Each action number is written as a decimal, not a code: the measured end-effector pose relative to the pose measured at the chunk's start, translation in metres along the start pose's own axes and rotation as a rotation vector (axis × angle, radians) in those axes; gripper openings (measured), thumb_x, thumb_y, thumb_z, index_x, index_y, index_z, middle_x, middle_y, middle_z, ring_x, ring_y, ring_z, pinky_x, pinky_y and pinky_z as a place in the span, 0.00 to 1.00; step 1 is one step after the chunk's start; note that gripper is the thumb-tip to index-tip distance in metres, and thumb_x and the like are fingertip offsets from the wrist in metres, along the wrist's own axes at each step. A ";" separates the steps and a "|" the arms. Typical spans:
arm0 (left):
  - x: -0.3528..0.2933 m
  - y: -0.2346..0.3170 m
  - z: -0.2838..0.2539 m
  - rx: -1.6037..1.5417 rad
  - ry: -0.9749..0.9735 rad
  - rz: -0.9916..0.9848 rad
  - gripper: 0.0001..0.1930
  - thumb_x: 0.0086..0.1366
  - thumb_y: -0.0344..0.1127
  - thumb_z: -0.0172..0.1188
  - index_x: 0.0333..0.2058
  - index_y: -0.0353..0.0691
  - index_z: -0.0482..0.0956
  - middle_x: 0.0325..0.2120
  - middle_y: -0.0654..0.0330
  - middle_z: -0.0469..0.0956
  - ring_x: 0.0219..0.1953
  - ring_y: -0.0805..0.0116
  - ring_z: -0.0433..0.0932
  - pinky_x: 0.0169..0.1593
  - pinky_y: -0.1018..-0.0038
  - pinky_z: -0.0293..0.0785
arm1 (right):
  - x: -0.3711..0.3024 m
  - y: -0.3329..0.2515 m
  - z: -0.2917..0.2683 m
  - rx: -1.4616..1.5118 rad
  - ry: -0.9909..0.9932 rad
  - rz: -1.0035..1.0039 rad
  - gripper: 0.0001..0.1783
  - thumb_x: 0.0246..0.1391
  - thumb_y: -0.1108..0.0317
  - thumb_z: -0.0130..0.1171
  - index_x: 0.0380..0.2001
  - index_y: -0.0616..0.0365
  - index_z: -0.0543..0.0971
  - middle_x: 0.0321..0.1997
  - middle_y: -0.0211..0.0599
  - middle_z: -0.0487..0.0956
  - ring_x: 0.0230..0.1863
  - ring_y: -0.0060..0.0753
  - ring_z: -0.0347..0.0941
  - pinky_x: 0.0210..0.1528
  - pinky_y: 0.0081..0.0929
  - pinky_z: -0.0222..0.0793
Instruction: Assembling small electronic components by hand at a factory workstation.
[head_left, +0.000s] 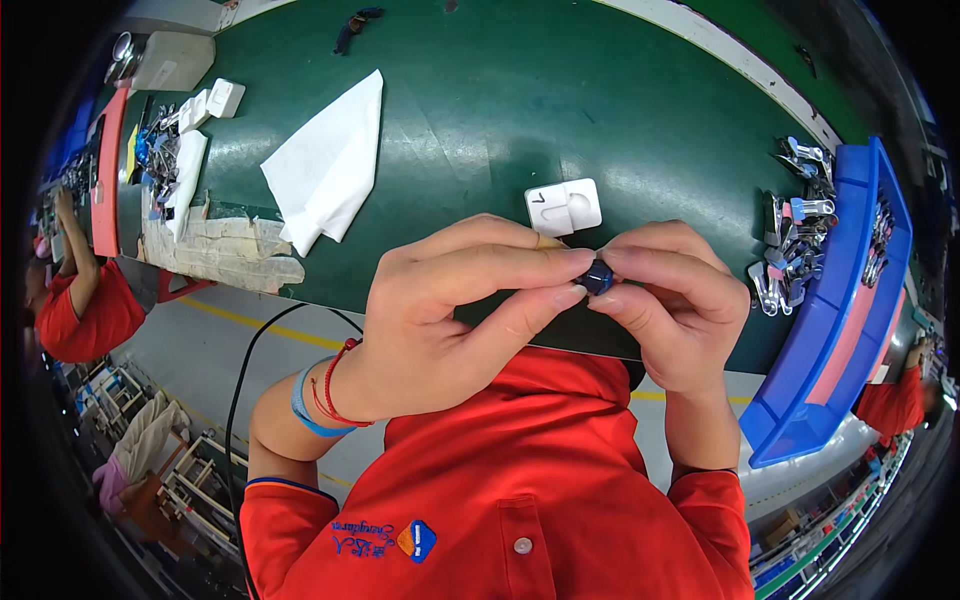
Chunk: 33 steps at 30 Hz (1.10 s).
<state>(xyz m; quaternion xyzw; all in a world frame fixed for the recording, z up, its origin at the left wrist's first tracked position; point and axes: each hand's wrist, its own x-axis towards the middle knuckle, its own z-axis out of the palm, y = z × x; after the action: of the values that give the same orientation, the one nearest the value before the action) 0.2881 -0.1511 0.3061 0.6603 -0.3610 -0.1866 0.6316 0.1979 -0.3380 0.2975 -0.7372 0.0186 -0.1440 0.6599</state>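
Pinched between the fingertips of both hands is a small, glossy dark blue rounded piece [598, 277]; the fingers cover much of it, and its kind cannot be made out. My left hand [450, 315] grips it from the left with thumb and fingers. From the other side, the thumb and fingers of my right hand [680, 300] close on it. Just beyond the fingers, a small white block [564, 207] with shaped hollows and a dark mark lies on the green table [460, 110].
A folded white cloth [325, 165] lies left of centre. Several metal clips [795, 240] are piled at the right beside a blue bin [835, 330]. More clips and white blocks [212, 103] are at the far left. Co-workers in red sit at both sides.
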 end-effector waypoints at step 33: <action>0.001 -0.002 0.002 0.049 0.001 0.125 0.13 0.54 0.15 0.64 0.40 0.30 0.81 0.36 0.50 0.81 0.36 0.60 0.80 0.38 0.72 0.76 | -0.005 -0.007 -0.003 0.203 -0.027 0.099 0.11 0.48 0.84 0.64 0.38 0.70 0.81 0.41 0.49 0.79 0.36 0.27 0.78 0.37 0.20 0.75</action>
<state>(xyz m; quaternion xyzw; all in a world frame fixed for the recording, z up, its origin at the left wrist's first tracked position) 0.2882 -0.1534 0.3047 0.6519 -0.4056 -0.1375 0.6258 0.1918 -0.3386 0.3039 -0.6665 0.0316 -0.1025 0.7377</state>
